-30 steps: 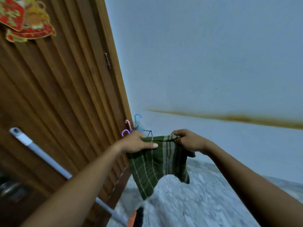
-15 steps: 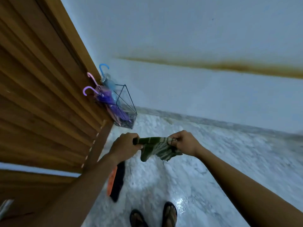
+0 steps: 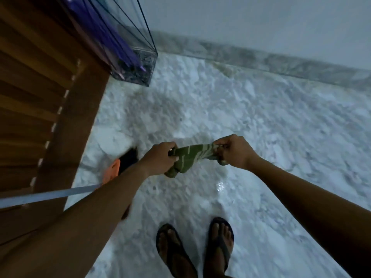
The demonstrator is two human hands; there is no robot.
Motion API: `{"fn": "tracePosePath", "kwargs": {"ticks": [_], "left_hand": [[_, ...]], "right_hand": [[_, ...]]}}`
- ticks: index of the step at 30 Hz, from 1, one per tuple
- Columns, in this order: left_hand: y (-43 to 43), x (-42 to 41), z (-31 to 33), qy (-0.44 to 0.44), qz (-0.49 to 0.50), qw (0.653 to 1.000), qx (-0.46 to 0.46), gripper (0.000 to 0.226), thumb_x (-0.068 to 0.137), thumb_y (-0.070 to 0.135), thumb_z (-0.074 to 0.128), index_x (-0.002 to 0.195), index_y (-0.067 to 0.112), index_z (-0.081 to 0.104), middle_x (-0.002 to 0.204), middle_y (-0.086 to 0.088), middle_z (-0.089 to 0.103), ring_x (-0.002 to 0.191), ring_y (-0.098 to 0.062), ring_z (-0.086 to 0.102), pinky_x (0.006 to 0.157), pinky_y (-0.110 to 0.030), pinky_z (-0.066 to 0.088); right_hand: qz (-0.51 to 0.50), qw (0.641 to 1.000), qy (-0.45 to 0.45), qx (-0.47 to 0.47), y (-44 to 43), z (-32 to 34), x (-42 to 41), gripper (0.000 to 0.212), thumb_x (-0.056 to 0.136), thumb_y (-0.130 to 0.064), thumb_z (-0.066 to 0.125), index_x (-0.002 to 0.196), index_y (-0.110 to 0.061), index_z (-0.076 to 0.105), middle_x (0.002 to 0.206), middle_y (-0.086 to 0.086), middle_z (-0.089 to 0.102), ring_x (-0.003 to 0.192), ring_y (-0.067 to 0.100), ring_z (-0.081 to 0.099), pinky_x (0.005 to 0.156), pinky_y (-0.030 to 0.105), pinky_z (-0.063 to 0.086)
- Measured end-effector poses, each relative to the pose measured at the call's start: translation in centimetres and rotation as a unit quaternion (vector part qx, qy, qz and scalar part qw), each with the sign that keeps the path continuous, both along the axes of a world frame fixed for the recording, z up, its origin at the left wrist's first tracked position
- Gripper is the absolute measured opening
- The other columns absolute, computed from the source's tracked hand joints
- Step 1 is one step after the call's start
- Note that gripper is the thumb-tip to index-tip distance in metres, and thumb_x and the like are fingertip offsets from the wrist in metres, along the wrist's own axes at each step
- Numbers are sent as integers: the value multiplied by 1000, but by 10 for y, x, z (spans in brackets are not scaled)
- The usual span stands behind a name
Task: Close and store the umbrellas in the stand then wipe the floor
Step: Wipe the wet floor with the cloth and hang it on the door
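A green striped cloth [image 3: 190,157] is bunched between both hands, above the grey marbled floor [image 3: 241,117]. My left hand [image 3: 160,159] grips its left end and my right hand [image 3: 233,150] grips its right end. At the top left, the clear, black-framed umbrella stand [image 3: 140,63] stands on the floor beside the wooden door [image 3: 40,97]. Purple closed umbrellas [image 3: 112,43] lean inside it; their handles are out of view.
A mop or broom with a white handle [image 3: 50,195] and an orange-and-black head [image 3: 118,167] leans by the door. A wet shiny patch [image 3: 220,186] lies ahead of my sandalled feet [image 3: 196,251]. A pale wall with a stone skirting [image 3: 261,59] runs along the back.
The view has tipped down from the wall to the floor and my feet. The cloth, hanging open a second ago, is now gathered into a tight bunch between both hands.
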State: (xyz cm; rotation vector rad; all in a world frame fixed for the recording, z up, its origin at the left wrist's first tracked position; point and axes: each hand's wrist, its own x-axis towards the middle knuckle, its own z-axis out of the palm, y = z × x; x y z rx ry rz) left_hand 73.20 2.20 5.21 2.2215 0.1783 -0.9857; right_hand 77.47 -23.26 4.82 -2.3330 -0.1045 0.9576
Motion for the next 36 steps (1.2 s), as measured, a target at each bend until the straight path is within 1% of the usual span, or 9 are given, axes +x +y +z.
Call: {"fn": "tracePosePath", "kwargs": {"ticks": [3,5,8,10,13,15,18,26,36], "left_hand": [[19,34,-71,-32,19,999,0,17,96,23,60,80,25,55,84,-3,62,85,-26,63,72,-36,51],[27,63,-115,-92,42,995,26,6,94,23,61,89,25,59,92,-4,65,93,-27,64,77,-37,52],[27,95,-176,-252,37,953,165,37,89,24,63,125,27,54,127,-5,56,123,-29,47,98,-46,43],[21,99,-215,-318,42,929,184,45,90,25,61,134,24,49,138,-6,46,131,-29,38,104,-48,36],[14,86,-280,-273,-29,947,165,46,97,25,50,143,24,44,155,-5,35,144,-29,28,114,-48,30],[15,72,-318,-235,-80,952,178,53,103,30,38,155,30,26,166,0,11,153,-27,8,121,-49,17],[24,59,-351,-279,-101,933,205,57,103,43,19,158,35,5,167,4,-5,154,-24,-7,124,-48,4],[53,81,-364,-335,-21,910,242,56,103,45,21,158,35,12,167,5,4,154,-21,-2,124,-46,6],[128,134,-370,-335,33,891,305,61,101,50,15,158,30,13,167,0,9,153,-23,7,123,-48,10]], "right_hand": [[42,998,-47,-21,14,-74,40,29,95,-20,55,110,-34,75,103,-2,76,92,23,70,81,43,59],[55,993,-93,-38,27,-115,70,27,99,-25,52,114,-34,73,108,1,75,96,25,68,82,42,58],[45,972,-207,-98,47,-172,99,31,99,-33,51,127,-29,64,126,5,67,116,28,60,94,42,50],[55,957,-250,-139,61,-210,96,44,97,-37,53,139,-24,54,141,8,55,133,31,45,105,45,39],[101,957,-230,-146,78,-270,68,60,97,-50,47,151,-26,37,160,9,32,149,32,22,119,51,24],[129,964,-187,-140,84,-304,50,67,99,-62,30,159,-34,16,169,6,5,155,30,-1,124,55,6],[120,958,-217,-145,90,-333,41,70,96,-72,12,158,-44,-5,167,1,-16,154,26,-17,122,57,-8],[168,917,-328,-154,114,-347,90,71,94,-77,10,157,-47,5,169,2,1,156,27,-1,121,60,5],[221,897,-363,-124,194,-354,163,69,92,-77,2,156,-49,-3,169,1,-6,155,27,-6,121,60,-2]]}}
